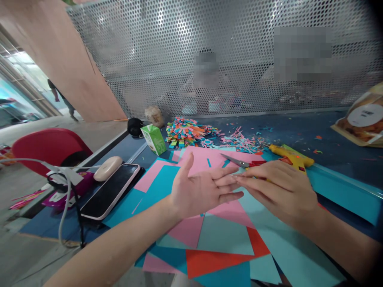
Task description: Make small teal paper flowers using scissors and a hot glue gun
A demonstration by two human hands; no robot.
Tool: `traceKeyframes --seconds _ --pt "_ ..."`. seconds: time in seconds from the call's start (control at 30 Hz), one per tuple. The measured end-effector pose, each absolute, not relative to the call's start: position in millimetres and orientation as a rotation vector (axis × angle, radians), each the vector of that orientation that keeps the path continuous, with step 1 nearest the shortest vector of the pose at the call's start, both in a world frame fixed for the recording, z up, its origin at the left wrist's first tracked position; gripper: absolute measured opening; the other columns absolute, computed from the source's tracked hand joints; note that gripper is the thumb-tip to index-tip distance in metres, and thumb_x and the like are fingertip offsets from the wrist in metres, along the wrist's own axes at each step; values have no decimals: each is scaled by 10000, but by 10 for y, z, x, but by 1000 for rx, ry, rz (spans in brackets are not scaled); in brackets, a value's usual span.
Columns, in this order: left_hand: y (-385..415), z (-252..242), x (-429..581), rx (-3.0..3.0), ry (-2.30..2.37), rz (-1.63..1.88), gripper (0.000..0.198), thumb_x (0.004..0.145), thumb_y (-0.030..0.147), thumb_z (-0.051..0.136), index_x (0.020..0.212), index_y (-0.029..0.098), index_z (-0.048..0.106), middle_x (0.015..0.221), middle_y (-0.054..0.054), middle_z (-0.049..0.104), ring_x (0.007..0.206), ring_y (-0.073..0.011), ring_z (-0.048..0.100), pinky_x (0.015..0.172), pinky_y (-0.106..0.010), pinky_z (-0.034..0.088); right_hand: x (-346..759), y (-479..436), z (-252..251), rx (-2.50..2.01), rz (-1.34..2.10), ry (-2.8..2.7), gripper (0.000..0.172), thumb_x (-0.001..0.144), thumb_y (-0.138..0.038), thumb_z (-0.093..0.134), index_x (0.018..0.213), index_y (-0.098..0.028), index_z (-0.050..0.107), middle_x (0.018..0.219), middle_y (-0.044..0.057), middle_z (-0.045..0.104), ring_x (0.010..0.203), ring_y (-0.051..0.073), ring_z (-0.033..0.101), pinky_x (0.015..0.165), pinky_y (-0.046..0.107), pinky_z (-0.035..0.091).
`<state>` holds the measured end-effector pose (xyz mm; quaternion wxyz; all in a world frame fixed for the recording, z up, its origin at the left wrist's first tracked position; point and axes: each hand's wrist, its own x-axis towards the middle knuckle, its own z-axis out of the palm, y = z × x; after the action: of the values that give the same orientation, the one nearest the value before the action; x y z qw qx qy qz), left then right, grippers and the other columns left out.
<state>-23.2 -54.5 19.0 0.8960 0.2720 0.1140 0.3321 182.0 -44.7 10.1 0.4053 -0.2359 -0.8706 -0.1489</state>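
Observation:
My left hand (200, 191) is held palm up over the coloured paper sheets (224, 235), its fingers stretched out and spread. With thumb and fingers pinched together, my right hand (281, 191) touches the fingertips of the left. Anything inside that pinch is too small or hidden to name. Just beyond the hands lies a pair of scissors (236, 160) with red handles, blades pointing left and partly covered by my right hand. A yellow hot glue gun (295, 158) rests behind the right hand. Pink, blue, pale green and red sheets overlap beneath both hands.
Fringed paper pieces (185, 131) and paper scraps (242, 140) are heaped at the back. A green drink carton (154, 139), a phone (110, 191) and a white cable (62, 227) are on the left. A snack bag (363, 117) stands far right before the perforated metal screen (167, 59).

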Motion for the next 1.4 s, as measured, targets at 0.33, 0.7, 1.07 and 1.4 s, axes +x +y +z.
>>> traceKeyframes --seconds 0.33,0.7,1.07,1.4 --pt "-515 181 -238 691 355 807 637 836 531 276 1099 39 585 1126 -197 612 1177 -334 464 1002 -459 275 1957 -333 257 -954 -336 -1881 118 839 -156 523 815 -234 608 784 30 661 765 184 622 668 301 488" --pt "-520 153 -217 1210 407 980 447 782 326 497 1184 140 554 1265 -157 534 1223 -311 427 908 -391 373 1821 -287 2 -1088 925 -1781 273 777 -413 582 879 -185 691 451 -36 499 417 99 460 428 235 376" --pt "-516 100 -209 1437 424 864 448 839 416 460 1220 194 537 1327 -131 481 1164 -296 474 846 -388 434 1731 -332 119 -1039 1191 -1776 169 652 -338 676 730 -189 688 581 -13 587 463 89 487 431 217 392" --pt "-511 89 -236 1819 806 1208 380 780 210 604 1157 212 557 1149 -110 611 1047 -205 572 792 -304 476 1779 -304 95 -1154 1372 -1524 259 696 -422 674 762 -172 669 714 35 692 553 142 642 570 256 524"
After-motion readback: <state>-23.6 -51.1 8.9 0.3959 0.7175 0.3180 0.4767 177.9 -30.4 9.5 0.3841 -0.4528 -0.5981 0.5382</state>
